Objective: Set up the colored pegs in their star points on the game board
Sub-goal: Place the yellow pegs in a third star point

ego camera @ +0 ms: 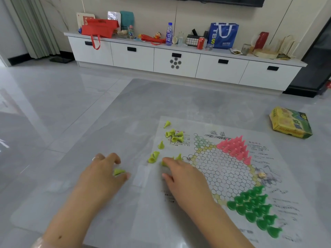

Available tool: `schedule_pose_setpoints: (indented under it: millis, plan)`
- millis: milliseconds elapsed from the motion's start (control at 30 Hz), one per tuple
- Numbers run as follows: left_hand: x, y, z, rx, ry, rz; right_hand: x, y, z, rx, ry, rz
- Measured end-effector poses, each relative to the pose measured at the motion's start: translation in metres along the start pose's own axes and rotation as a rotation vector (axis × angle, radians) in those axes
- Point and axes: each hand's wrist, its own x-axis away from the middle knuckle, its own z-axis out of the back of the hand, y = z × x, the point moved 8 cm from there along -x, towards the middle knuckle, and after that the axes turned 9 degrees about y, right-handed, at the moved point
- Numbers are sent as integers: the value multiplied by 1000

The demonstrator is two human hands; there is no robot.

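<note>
The paper game board (220, 169) lies flat on the grey table, its star of white circles in the middle. Pink pegs (234, 147) fill the far star point and dark green pegs (254, 208) fill the near right one. Several yellow-green pegs (174, 136) lie loose along the board's left edge, some tipped over. My left hand (103, 173) holds a yellow-green peg (118, 171) between thumb and fingers, just left of the board. My right hand (180, 178) rests over the board's left part, fingers curled on another yellow-green peg (163, 163).
A yellow and green game box (290, 122) sits on the table at the far right. Beyond the table stands a long white TV cabinet (177, 59) loaded with bags, a bottle and a can. Glossy grey floor tiles (44, 97) spread to the left.
</note>
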Motion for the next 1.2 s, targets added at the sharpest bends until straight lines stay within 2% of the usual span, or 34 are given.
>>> schedule_pose_setpoints:
  millis: [100,333,433,500,567,667,833,900,1033,1133,1200]
  plan:
    - [3,1,-9,43,-78,-45,-5,-1,-10,87,9,-31]
    - [-1,18,-6,138,13,-107,-7,2,-11,76,29,-40]
    - [0,30,-6,267,38,-98,-3,-8,-3,-39,84,24]
    - [1,37,-11,369,-10,-77,-1,-15,10,-150,156,79]
    - [4,42,-16,503,-67,-24,-2,-12,23,-299,200,36]
    - [9,58,-18,697,-112,13,-1,4,35,-546,170,-112]
    - [17,89,-15,772,-149,-84,1,3,43,-565,112,-61]
    - [17,92,-18,783,-154,-51,1,11,45,-663,135,-121]
    - [23,101,-34,1042,-315,135,0,26,45,-858,173,-241]
    - [26,106,-38,1083,-327,197,0,34,44,-824,194,-240]
    - [24,102,-40,1026,-259,228,-2,47,49,-748,262,-262]
